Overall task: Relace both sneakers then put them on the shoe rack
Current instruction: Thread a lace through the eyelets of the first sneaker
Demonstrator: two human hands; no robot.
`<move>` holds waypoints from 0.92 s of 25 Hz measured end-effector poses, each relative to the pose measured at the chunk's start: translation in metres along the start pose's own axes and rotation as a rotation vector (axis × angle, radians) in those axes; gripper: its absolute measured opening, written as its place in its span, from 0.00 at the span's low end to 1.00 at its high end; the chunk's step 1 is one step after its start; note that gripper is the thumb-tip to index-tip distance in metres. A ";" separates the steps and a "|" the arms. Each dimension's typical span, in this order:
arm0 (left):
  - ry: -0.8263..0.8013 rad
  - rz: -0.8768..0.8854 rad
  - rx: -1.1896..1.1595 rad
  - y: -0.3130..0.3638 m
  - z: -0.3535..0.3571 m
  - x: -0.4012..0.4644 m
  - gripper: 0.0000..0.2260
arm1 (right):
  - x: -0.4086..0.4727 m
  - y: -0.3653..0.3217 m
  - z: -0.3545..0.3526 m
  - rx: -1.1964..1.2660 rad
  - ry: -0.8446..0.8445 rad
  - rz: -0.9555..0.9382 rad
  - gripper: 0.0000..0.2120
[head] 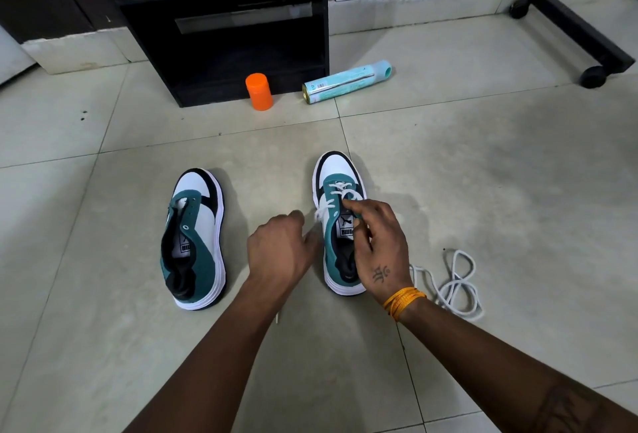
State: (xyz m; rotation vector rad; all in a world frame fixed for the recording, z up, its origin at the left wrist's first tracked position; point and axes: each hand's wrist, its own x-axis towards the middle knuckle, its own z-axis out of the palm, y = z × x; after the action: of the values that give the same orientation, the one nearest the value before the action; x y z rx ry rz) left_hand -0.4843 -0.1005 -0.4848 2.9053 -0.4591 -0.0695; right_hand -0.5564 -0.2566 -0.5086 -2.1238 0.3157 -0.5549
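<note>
Two teal, white and black sneakers stand on the tiled floor, toes pointing away. The left sneaker (195, 239) has no lace. The right sneaker (336, 191) carries a white lace (340, 188) through its front eyelets. My left hand (281, 248) grips one end of that lace beside the shoe's left side; the lace tip shows below my wrist. Over the tongue, my right hand (374, 246) pinches the lace near the eyelets. A second white lace (455, 284) lies loose in coils on the floor to the right.
A black shoe rack (224, 18) stands ahead against the wall. In front of it sit an orange jar (259, 91) and a teal spray can (347, 82) lying on its side. A black wheeled frame (583, 39) is at the far right.
</note>
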 end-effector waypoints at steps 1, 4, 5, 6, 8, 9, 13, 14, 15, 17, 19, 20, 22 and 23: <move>0.074 0.038 -0.043 0.004 -0.001 0.000 0.17 | 0.000 0.000 0.001 0.000 0.001 0.003 0.22; 0.089 0.118 -0.030 0.006 -0.003 0.000 0.13 | -0.001 -0.001 -0.001 0.014 -0.001 -0.001 0.21; 0.019 0.091 0.017 0.002 -0.002 0.001 0.11 | -0.001 -0.001 -0.001 0.017 -0.003 -0.003 0.21; -0.055 0.045 0.061 -0.002 0.000 0.002 0.09 | -0.001 -0.001 -0.001 0.014 -0.004 -0.004 0.21; -0.138 -0.026 0.090 -0.012 0.005 0.003 0.10 | -0.001 0.000 -0.002 0.013 0.001 0.001 0.21; -0.128 -0.030 0.075 -0.015 0.008 0.001 0.12 | -0.001 0.000 -0.002 0.018 0.002 0.002 0.21; 0.156 0.074 -0.162 -0.007 0.012 -0.002 0.13 | -0.001 0.001 0.000 0.012 -0.002 0.007 0.20; 0.206 0.102 -0.198 -0.003 0.011 -0.001 0.12 | -0.001 0.001 -0.001 0.012 -0.001 0.005 0.20; 0.234 0.116 -0.214 0.000 0.009 -0.001 0.09 | -0.001 0.001 -0.001 0.016 -0.002 0.001 0.21; 0.247 0.103 -0.249 0.001 0.007 -0.001 0.06 | -0.002 0.001 -0.001 0.016 -0.005 -0.008 0.21; 0.249 0.063 -0.392 -0.002 0.010 -0.004 0.06 | -0.002 0.000 -0.002 0.005 -0.005 -0.013 0.21; 0.238 0.025 -0.534 0.000 0.011 -0.006 0.06 | -0.002 -0.001 -0.002 0.001 -0.001 -0.014 0.21; 0.146 -0.144 -0.950 0.008 0.011 -0.009 0.09 | -0.002 -0.001 -0.001 0.000 0.007 -0.010 0.20; 0.080 -0.257 -1.171 0.013 0.009 -0.009 0.10 | -0.002 -0.001 0.000 0.000 0.009 -0.008 0.20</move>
State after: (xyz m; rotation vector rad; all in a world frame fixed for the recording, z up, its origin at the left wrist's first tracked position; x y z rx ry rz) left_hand -0.4978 -0.1115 -0.4906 1.7777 0.0172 -0.1840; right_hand -0.5585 -0.2557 -0.5085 -2.1236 0.3121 -0.5690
